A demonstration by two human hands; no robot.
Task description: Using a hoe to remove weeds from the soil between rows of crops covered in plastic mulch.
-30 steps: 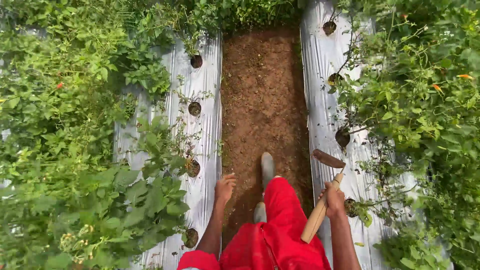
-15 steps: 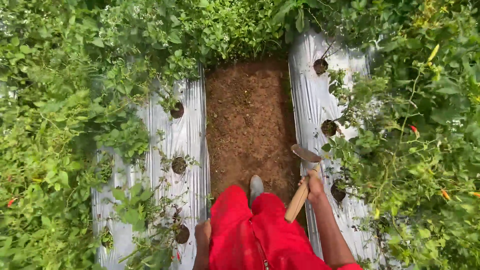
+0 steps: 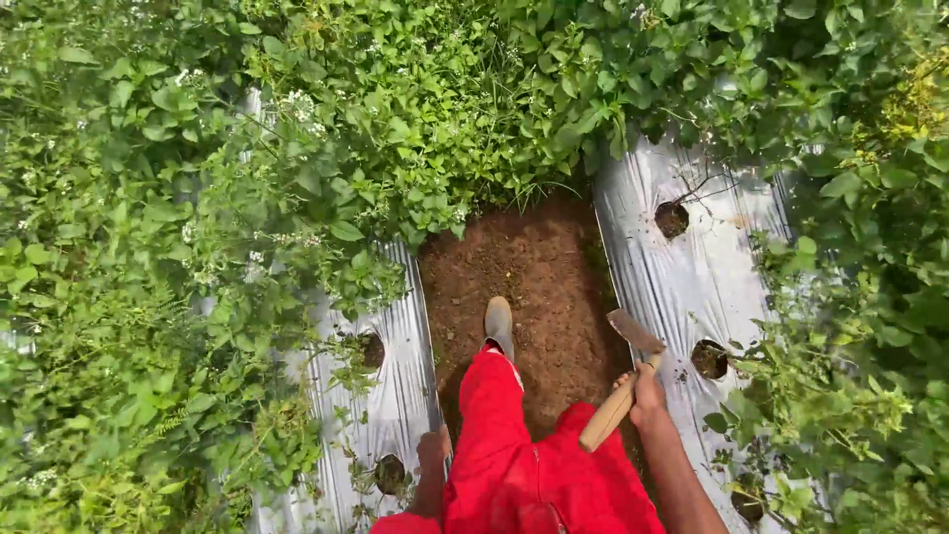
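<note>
My right hand (image 3: 645,394) grips a small hoe (image 3: 621,381) by its wooden handle, the rusty metal blade pointing forward over the soil. My left hand (image 3: 432,453) hangs low beside my red trouser leg (image 3: 494,415), loosely curled with nothing visible in it. My grey shoe (image 3: 498,324) steps forward on the brown soil path (image 3: 534,277). A dense patch of green weeds (image 3: 435,109) covers the path just ahead of the shoe.
Silver plastic mulch sheets (image 3: 682,277) with round planting holes (image 3: 671,219) flank the path on both sides. Leafy plants with small white flowers (image 3: 148,247) crowd the left; bushy plants (image 3: 860,326) overhang the right sheet.
I have walked forward along the path; the weed patch is now right ahead. My left hand has dropped back beside my leg, and the hoe stays in my right hand.
</note>
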